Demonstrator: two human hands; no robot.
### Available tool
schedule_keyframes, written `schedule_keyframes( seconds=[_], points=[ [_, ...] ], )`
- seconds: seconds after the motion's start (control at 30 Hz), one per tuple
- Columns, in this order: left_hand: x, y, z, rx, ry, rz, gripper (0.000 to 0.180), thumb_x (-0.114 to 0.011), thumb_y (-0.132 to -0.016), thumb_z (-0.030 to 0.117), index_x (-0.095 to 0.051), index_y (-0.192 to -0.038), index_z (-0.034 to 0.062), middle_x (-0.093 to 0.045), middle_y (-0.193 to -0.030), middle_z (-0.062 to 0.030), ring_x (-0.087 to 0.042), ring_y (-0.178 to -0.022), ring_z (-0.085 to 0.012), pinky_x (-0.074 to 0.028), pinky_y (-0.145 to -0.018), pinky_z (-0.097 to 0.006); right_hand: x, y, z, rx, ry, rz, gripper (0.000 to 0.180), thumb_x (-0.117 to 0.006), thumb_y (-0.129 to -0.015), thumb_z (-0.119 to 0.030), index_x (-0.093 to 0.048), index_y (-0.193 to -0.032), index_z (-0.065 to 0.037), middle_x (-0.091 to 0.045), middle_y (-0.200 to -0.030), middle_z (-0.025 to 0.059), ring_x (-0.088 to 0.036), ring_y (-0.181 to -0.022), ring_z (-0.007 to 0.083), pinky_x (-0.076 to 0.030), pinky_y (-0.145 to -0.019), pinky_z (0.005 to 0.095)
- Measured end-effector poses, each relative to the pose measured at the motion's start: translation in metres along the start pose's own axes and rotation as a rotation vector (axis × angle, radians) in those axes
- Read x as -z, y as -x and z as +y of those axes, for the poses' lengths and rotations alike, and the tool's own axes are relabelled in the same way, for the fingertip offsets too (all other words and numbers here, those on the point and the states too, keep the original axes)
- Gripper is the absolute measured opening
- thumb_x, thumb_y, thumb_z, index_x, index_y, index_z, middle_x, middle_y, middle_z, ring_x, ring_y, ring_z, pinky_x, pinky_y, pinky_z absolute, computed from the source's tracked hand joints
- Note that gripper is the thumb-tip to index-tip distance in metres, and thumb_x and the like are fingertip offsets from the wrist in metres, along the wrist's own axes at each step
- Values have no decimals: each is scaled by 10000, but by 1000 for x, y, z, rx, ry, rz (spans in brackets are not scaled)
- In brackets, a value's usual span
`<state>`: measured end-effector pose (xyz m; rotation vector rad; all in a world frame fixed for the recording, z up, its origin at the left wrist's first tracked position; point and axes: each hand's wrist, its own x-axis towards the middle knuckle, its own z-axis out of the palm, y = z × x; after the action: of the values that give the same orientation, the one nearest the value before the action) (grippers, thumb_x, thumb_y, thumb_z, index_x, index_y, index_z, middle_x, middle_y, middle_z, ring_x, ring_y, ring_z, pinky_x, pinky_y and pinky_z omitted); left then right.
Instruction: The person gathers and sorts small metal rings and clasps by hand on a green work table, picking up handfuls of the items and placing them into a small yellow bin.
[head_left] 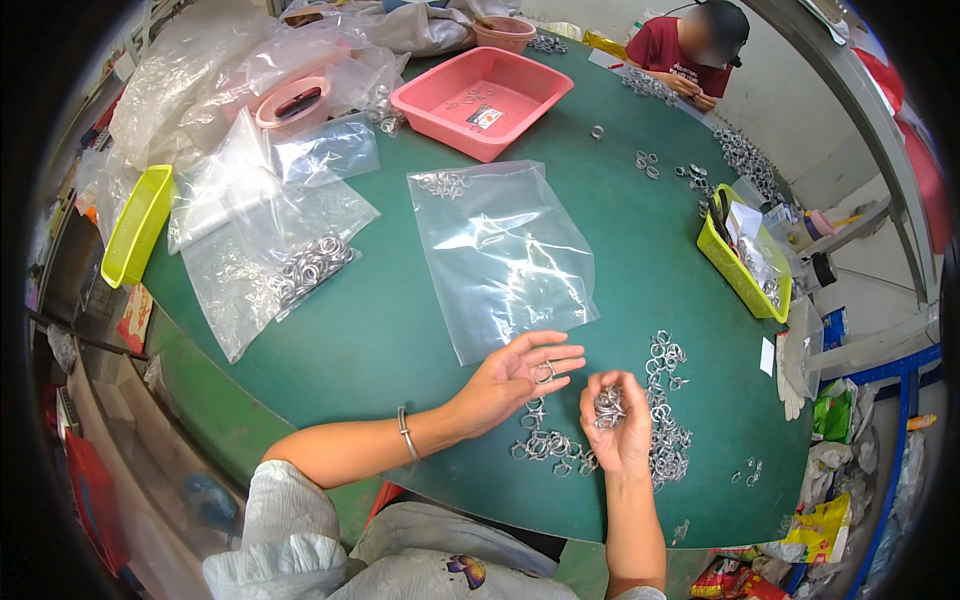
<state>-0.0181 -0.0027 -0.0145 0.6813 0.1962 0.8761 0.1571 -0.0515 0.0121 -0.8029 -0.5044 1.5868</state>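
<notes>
Palm up, my left hand (508, 384) has its fingers stretched out, and a single silver metal ring (544, 372) rests against them near the thumb tip. Just right of it, my right hand (622, 432) is curled around a cluster of metal rings (609, 407). Loose rings of the same kind (668, 440) lie in a strip to the right of that hand. More of them (548, 446) are scattered on the green table (400, 330) below and between my hands. Ahead of my left hand lies a flat clear plastic bag (500, 260) with several small metal pieces at its top corner.
A pink tray (420, 105) stands at the back. On the left are clear bags, one with rings (315, 265), and a yellow-green basket (137, 225). Another yellow-green basket (745, 275) is at the right edge. Across the table a person (690, 55) sits by ring piles (745, 160).
</notes>
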Motion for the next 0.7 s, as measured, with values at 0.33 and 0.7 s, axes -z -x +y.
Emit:
schedule_keyframes(
  seconds=[0.33,0.7],
  points=[
    [-31,11,-3,-127,-503,-136,855,-232,-623,-229,-84,-1419,47,-81,-1485,-157,-44,-1385,-264,-144,-1110,-388,-16,7,32,415,870,108,265,-649,-789,11,-550,-1035,8,-510,-645,-29,-437,-561,22,-342,-497,172],
    [-27,12,-4,-175,-458,-66,785,-363,-702,-184,-122,-1406,63,-173,-1448,-169,-201,-1352,-307,-173,-1106,-433,2,3,3,-227,-361,-59,295,-437,-916,-248,-512,-1091,-24,-416,-704,30,-387,-482,114,-320,-335,209]
  ],
)
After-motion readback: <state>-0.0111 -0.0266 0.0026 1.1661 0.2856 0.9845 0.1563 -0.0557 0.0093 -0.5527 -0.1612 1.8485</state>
